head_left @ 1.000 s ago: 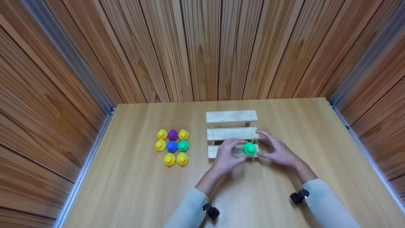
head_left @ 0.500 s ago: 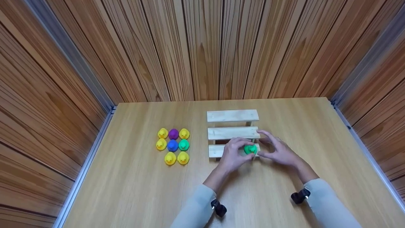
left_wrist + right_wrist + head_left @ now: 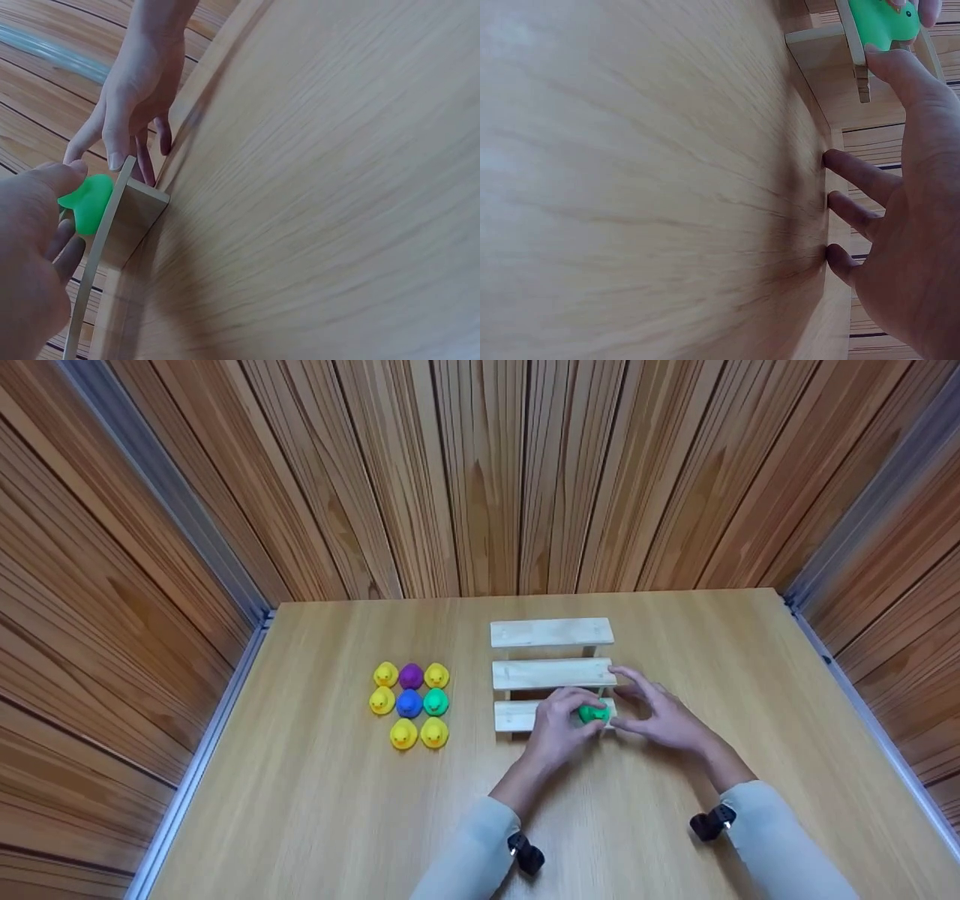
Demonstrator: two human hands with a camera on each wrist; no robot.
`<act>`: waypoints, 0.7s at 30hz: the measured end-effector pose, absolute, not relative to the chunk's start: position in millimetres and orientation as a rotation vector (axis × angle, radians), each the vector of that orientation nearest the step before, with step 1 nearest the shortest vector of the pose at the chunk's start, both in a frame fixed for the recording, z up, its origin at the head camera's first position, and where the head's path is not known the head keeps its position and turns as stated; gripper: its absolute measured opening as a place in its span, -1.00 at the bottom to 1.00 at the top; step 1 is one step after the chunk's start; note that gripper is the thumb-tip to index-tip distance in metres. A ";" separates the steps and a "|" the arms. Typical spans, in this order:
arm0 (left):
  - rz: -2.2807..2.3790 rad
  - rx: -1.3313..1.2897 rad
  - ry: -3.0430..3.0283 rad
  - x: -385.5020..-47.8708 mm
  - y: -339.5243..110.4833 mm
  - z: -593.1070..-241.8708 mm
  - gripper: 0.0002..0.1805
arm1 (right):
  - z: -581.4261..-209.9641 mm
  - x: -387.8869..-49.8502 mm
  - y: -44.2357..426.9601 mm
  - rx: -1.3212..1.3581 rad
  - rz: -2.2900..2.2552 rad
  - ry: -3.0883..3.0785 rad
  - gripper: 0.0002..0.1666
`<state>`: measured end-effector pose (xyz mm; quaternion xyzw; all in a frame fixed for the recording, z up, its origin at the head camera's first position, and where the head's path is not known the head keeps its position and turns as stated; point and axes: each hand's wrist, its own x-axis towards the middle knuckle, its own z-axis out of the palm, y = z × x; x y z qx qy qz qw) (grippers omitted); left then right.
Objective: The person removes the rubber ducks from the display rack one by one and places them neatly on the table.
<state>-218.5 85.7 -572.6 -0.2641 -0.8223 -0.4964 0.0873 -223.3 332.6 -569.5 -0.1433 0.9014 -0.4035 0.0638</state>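
A green rubber duck (image 3: 593,712) sits on the right end of the lowest step of a pale wooden three-step rack (image 3: 517,716). My left hand (image 3: 559,727) pinches the duck between thumb and fingers; the left wrist view shows the duck (image 3: 91,202) upright on the board. At the rack's right end is my right hand (image 3: 664,720), its fingers spread. In the right wrist view the thumb of that hand (image 3: 930,225) lies at the board's end, close against the duck (image 3: 881,22); whether it touches the duck I cannot tell.
Left of the rack, several ducks stand in rows on the wooden table (image 3: 300,810): yellow ones (image 3: 403,734), a purple one (image 3: 411,676), a blue one (image 3: 409,703) and another green one (image 3: 436,702). Wood-panelled walls (image 3: 480,480) enclose the table's back and sides.
My left hand has moved slightly right with the green duck, which has gone down onto the lowest step and turned a little. The right hand has stayed nearly still.
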 end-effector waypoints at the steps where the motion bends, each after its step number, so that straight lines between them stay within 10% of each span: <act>1: -1.486 -0.790 -2.447 -218.6 86.0 -572.6 -0.79 | -569.1 -223.3 332.4 -0.433 -1.222 2.719 0.04; 21: -1.503 -0.785 -2.500 -218.3 86.0 -573.5 -0.72 | -569.3 -223.1 332.1 -0.442 -1.238 2.715 0.04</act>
